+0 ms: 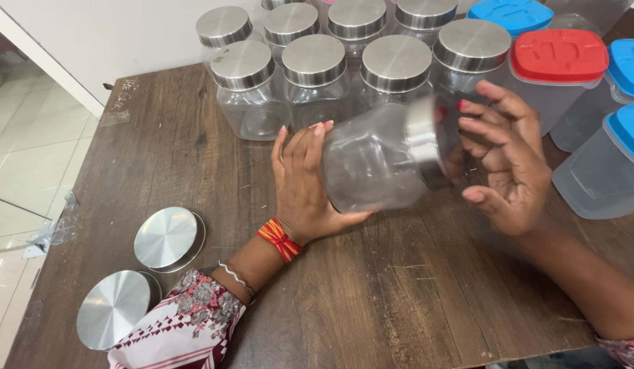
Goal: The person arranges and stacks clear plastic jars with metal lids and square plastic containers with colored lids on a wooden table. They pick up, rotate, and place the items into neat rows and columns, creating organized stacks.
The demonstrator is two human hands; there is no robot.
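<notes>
— Nearest the camera, what do you see?

— Patterned sleeve (pixel 184 324) of the left arm, low in the view, with a thin silver bangle (pixel 236 277) and an orange-red thread band (pixel 279 239) at the wrist. Just left of it two loose steel lids (pixel 165 238) lie flat on the wooden table (pixel 371 294), near its left edge.

— And the hands?

— They are apart, with one clear plastic jar (pixel 371 164) between them. The left hand (pixel 303 188) cups the jar's base and side, fingers spread along the wall, thumb beneath. The jar is tipped on its side above the table, its bottom toward the left hand.

— Is it closed?

— A steel lid (pixel 425 142) sits on its mouth, facing right. The right hand (pixel 504 160) curls about that lid, fingertips at its rim; the fingers are loosely bent rather than clenched, and I cannot tell how firmly they press.

— What stands behind?

— Two rows of matching lidded jars (pixel 317 75) at the table's far side, close together. To the right are frosted plastic containers, one with a red lid (pixel 559 55), others with blue lids (pixel 511 14). Beyond the left edge there is pale tiled floor (pixel 26 150).
</notes>
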